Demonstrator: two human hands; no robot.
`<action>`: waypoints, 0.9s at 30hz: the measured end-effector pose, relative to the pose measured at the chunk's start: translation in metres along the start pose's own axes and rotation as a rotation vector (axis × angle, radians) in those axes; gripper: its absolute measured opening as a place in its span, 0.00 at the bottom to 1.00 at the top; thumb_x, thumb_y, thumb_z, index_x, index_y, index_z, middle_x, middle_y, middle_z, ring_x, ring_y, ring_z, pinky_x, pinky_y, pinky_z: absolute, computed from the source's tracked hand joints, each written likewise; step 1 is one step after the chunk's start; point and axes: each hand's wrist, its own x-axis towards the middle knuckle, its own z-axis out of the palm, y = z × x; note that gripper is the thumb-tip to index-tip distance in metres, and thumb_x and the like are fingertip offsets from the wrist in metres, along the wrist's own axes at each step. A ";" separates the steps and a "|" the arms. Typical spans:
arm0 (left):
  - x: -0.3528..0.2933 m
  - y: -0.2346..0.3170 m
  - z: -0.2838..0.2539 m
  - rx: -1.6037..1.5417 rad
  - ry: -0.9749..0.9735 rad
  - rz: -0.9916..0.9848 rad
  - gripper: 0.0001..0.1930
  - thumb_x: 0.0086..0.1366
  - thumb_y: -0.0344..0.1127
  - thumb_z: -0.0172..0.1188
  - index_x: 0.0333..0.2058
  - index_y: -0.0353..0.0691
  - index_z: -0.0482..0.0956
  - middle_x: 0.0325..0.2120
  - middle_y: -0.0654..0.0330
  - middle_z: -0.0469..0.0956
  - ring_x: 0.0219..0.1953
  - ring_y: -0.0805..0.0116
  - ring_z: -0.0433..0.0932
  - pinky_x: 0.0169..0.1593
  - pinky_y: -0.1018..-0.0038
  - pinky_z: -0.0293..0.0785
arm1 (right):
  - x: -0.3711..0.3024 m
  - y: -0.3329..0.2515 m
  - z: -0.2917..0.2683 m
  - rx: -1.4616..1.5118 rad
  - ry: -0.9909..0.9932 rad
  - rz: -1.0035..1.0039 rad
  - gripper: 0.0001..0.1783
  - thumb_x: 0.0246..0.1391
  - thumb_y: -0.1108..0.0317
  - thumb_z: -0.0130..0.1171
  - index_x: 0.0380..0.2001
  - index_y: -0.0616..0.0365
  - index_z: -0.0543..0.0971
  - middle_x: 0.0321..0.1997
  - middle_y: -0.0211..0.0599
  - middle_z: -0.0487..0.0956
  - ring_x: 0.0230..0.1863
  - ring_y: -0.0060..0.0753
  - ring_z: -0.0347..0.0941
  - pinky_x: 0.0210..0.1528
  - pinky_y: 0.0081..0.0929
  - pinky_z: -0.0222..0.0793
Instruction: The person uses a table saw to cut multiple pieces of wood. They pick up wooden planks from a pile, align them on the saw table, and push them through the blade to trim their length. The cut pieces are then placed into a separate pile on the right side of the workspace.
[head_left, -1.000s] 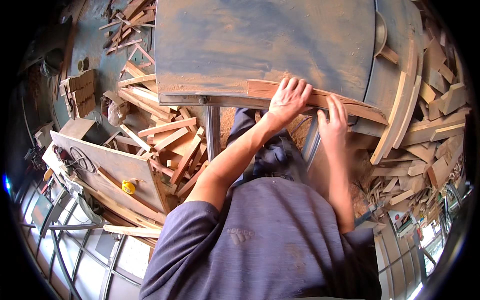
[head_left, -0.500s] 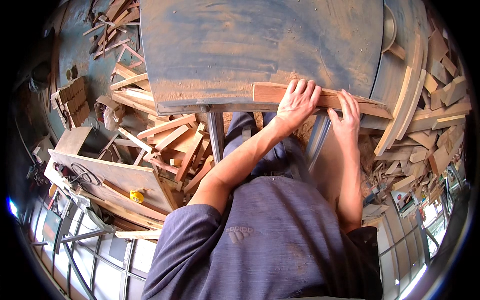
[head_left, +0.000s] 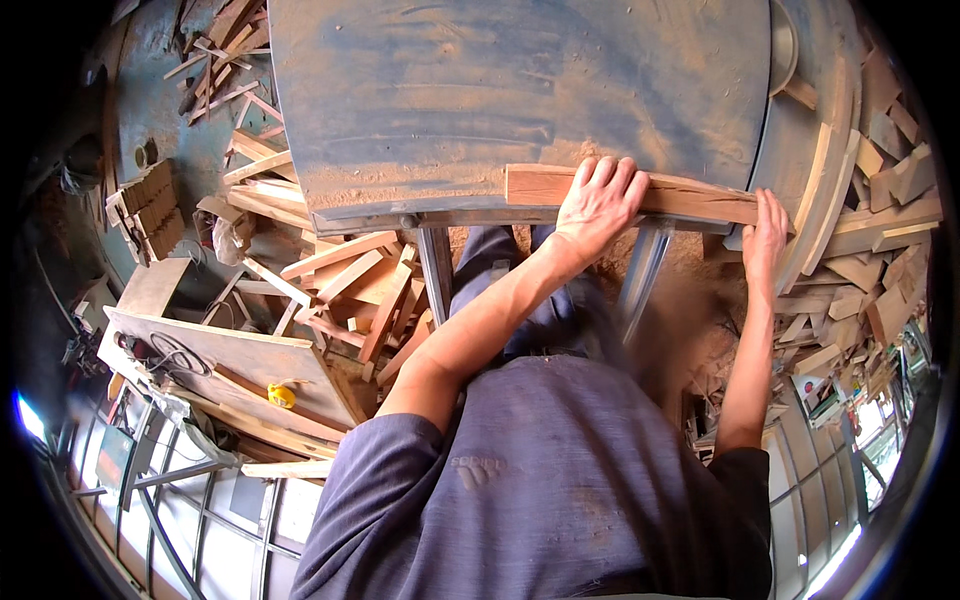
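A reddish-brown length of wood (head_left: pixel 690 200) lies along the near edge of a dusty, dark metal worktop (head_left: pixel 480 90). A long crack or rough, dark edge runs along its upper side towards the right. My left hand (head_left: pixel 602 205) wraps over its middle, fingers on the far side and thumb hidden. At its right end my right hand (head_left: pixel 765 235) grips with the fingers bent over the tip; the thumb is hard to make out. The wood slightly overhangs the worktop's front edge.
Curved wooden strips (head_left: pixel 818 200) stand at the right, beside a heap of offcuts (head_left: pixel 900 190). At left are loose battens (head_left: pixel 340 270), stacked blocks (head_left: pixel 150 210) and a board (head_left: pixel 215 350) with a yellow tape measure (head_left: pixel 281 395). Metal legs (head_left: pixel 645 270) support the worktop. Sawdust coats its surface.
My right hand has slid right along the wood, from near my left hand to its far right end. My left hand stays in place on the wood.
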 end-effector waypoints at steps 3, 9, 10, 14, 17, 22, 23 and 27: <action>0.000 0.000 0.000 -0.003 0.007 -0.004 0.32 0.49 0.47 0.76 0.51 0.44 0.74 0.49 0.58 0.73 0.54 0.57 0.72 0.59 0.59 0.66 | 0.001 0.011 0.003 0.032 -0.018 0.035 0.38 0.46 0.88 0.60 0.64 0.56 0.73 0.68 0.42 0.73 0.70 0.48 0.66 0.72 0.43 0.65; 0.003 0.005 0.004 0.013 0.041 -0.012 0.32 0.47 0.46 0.76 0.49 0.43 0.74 0.48 0.58 0.73 0.54 0.57 0.72 0.58 0.58 0.65 | 0.003 0.022 0.000 0.035 -0.021 -0.008 0.39 0.44 0.88 0.60 0.63 0.58 0.74 0.67 0.44 0.74 0.70 0.49 0.66 0.72 0.43 0.64; 0.005 0.008 0.004 0.022 0.041 -0.014 0.31 0.47 0.45 0.76 0.49 0.43 0.74 0.48 0.58 0.73 0.54 0.57 0.72 0.58 0.58 0.65 | 0.004 0.026 0.000 0.035 -0.021 -0.005 0.39 0.44 0.88 0.60 0.63 0.58 0.74 0.67 0.45 0.74 0.70 0.50 0.66 0.72 0.43 0.64; 0.010 0.016 0.009 0.037 0.044 -0.021 0.22 0.53 0.39 0.67 0.47 0.42 0.74 0.46 0.56 0.73 0.53 0.56 0.72 0.57 0.58 0.65 | 0.004 0.034 0.004 0.049 0.017 0.009 0.38 0.44 0.90 0.58 0.63 0.58 0.74 0.67 0.44 0.74 0.70 0.50 0.66 0.73 0.43 0.64; 0.008 0.015 0.015 0.053 0.077 -0.012 0.20 0.54 0.37 0.65 0.46 0.42 0.75 0.46 0.56 0.74 0.52 0.56 0.72 0.58 0.57 0.65 | 0.002 0.031 0.003 0.041 -0.011 0.013 0.38 0.45 0.89 0.57 0.63 0.57 0.74 0.67 0.45 0.73 0.70 0.50 0.66 0.73 0.43 0.63; -0.001 0.006 0.008 0.066 0.063 -0.034 0.22 0.53 0.38 0.68 0.47 0.43 0.75 0.47 0.57 0.75 0.52 0.56 0.72 0.59 0.57 0.64 | 0.001 0.013 -0.007 0.045 -0.027 -0.030 0.38 0.46 0.88 0.57 0.64 0.57 0.74 0.68 0.44 0.73 0.70 0.50 0.66 0.73 0.43 0.63; -0.002 0.004 0.006 0.078 0.058 -0.039 0.23 0.52 0.39 0.69 0.47 0.43 0.75 0.47 0.58 0.75 0.53 0.56 0.72 0.59 0.57 0.64 | 0.001 0.008 -0.008 0.044 -0.025 -0.041 0.38 0.46 0.87 0.57 0.64 0.57 0.74 0.68 0.43 0.73 0.70 0.50 0.66 0.73 0.43 0.63; -0.006 -0.002 0.000 0.051 0.038 -0.046 0.31 0.49 0.47 0.76 0.49 0.44 0.75 0.48 0.59 0.75 0.53 0.57 0.72 0.59 0.57 0.64 | 0.000 0.002 -0.008 0.053 -0.021 -0.043 0.38 0.46 0.88 0.59 0.64 0.56 0.74 0.67 0.43 0.74 0.70 0.49 0.66 0.72 0.42 0.65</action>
